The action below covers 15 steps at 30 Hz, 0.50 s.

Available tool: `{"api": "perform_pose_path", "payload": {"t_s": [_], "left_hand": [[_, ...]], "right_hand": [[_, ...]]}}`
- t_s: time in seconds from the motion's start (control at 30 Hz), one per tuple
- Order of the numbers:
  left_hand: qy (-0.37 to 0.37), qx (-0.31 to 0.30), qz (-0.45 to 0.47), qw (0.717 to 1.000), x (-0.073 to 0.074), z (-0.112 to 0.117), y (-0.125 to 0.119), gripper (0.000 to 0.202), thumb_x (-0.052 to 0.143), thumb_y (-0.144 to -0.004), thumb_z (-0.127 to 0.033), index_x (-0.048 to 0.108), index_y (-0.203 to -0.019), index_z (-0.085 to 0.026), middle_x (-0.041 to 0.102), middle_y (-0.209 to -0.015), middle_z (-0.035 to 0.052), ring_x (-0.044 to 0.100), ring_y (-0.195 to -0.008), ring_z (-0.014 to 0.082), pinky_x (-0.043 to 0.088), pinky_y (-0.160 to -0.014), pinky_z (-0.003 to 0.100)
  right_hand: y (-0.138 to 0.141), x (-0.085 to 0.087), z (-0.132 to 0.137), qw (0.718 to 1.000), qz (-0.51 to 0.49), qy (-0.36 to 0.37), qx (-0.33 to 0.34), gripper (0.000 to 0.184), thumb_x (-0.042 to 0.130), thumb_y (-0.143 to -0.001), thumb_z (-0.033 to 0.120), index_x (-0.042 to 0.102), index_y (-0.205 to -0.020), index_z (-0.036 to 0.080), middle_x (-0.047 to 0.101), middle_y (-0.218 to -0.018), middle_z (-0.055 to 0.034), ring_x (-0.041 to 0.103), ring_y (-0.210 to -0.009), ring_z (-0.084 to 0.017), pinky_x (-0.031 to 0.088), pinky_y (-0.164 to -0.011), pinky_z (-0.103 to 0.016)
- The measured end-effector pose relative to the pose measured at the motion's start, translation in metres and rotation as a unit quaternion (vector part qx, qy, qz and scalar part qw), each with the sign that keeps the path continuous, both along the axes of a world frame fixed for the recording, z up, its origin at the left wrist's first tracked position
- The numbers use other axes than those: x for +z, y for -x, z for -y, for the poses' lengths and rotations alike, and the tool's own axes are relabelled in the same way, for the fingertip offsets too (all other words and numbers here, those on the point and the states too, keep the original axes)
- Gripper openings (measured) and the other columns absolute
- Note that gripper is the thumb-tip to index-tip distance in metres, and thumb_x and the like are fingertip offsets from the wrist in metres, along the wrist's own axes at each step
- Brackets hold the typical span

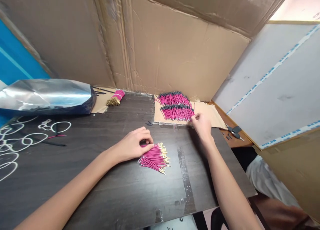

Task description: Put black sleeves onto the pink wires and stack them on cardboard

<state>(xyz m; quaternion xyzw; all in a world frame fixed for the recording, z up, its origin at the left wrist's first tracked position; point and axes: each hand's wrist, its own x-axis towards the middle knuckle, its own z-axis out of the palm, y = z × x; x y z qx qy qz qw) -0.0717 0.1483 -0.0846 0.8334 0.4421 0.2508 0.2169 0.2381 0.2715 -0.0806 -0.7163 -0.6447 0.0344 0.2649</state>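
Note:
My left hand (133, 145) rests on the dark table, fingers curled and pinching the near end of a loose pile of pink wires with gold tips (155, 158). My right hand (201, 123) reaches to the far side, fingers pinched on a pink wire at the right edge of two stacked rows of pink wires with black ends (176, 106). Those rows lie on a flat piece of cardboard (212, 115).
A tied bundle of pink wires with gold tips (115, 98) lies at the back beside a silver foil bag (47, 96). Small pliers (235, 131) lie at the right. Cardboard walls (175, 49) close off the back. White loops are drawn on the table (100, 190) at left.

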Motion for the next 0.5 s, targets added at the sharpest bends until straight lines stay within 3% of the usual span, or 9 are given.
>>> {"api": "perform_pose_path", "payload": {"t_s": [0.27,0.5], "left_hand": [[0.028,0.009,-0.015,0.999,0.0010,0.0005,-0.0002,0.020,0.064,-0.091,-0.040,0.069,-0.084,-0.022,0.064,-0.086,0.0021,0.056,-0.085,0.0196,0.042,-0.079,0.032],[0.036,0.002,-0.004,0.999,0.0018,0.0006,-0.0027,0.019,0.063,-0.089,-0.036,0.064,-0.076,-0.021,0.062,-0.078,0.0000,0.052,-0.081,0.0190,0.040,-0.081,0.032]], "right_hand": [[-0.0052,-0.0016,-0.0014,1.000,0.010,0.003,-0.009,0.019,0.057,-0.089,0.026,0.073,-0.084,0.018,0.077,-0.084,-0.0124,0.071,-0.083,-0.026,0.042,-0.070,-0.030],[-0.0063,-0.0005,0.0012,1.000,0.015,0.001,-0.007,0.019,0.057,-0.090,0.028,0.073,-0.087,0.019,0.076,-0.085,-0.0106,0.069,-0.083,-0.026,0.040,-0.067,-0.030]]}}
